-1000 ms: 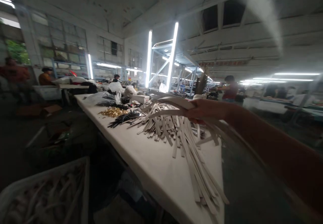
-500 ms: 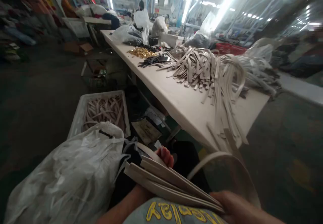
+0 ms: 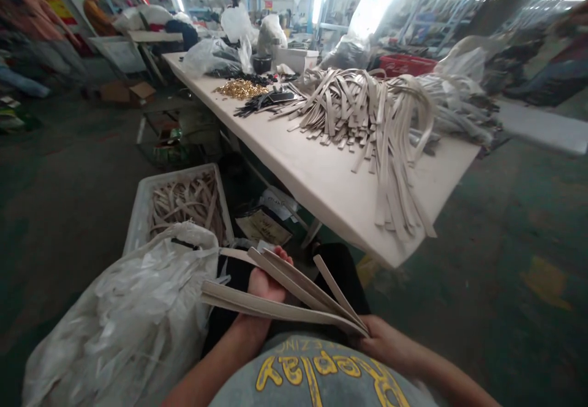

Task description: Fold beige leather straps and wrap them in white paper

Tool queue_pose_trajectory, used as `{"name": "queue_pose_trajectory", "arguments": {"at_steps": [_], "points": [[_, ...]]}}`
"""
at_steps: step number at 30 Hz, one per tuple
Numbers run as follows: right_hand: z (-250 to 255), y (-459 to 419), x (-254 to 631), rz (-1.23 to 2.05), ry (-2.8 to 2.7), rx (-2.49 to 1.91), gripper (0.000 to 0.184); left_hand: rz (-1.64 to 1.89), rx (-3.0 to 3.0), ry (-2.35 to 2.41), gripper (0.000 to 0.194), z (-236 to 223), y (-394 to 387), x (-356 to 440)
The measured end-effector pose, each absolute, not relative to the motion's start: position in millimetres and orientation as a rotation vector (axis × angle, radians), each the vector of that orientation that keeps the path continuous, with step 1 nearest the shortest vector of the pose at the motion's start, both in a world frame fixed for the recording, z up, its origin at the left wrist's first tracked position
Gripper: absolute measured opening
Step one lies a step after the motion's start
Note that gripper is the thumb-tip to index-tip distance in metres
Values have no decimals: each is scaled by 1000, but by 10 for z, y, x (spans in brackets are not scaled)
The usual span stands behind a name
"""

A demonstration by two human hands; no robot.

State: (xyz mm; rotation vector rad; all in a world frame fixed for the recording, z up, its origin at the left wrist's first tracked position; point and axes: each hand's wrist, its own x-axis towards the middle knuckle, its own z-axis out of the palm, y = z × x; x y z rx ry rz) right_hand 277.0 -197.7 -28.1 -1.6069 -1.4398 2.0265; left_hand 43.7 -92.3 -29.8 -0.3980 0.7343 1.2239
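Note:
A bundle of beige leather straps lies across my lap. My left hand is under the bundle's left part, fingers curled up around the straps. Gripping the right ends of the same straps, my right hand is closed at my waist. A big heap of the same beige straps covers the white table ahead, some hanging over its near edge.
A clear plastic bag sits at my left knee. A white crate of straps stands on the floor beside the table. Gold fittings, dark pieces and bags lie farther along the table. Other people work in the background.
One second ago my right hand was stretched out over the table with straps. Now both hands are at my lap with the bundle, and the looped strap has come down flat.

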Motion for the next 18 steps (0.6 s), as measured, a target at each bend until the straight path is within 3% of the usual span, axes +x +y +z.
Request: {"name": "queue_pose_trajectory", "arguments": {"at_steps": [4, 9, 14, 18], "points": [[-255, -1884, 2676, 2067, -1464, -1367, 35, 1258, -323, 752, 28, -193, -968, 316], [-172, -1858, 2692, 2077, -1501, -1173, 58, 1224, -191, 650, 9, -174, -1224, 248], [-358, -1936, 2693, 2163, -1336, -1319, 57, 1090, -160, 652, 6, -226, -1420, 130], [-435, -1904, 2658, 2151, -1356, -1304, 58, 967, -50, 705, 15, -182, -1458, 115]]}}
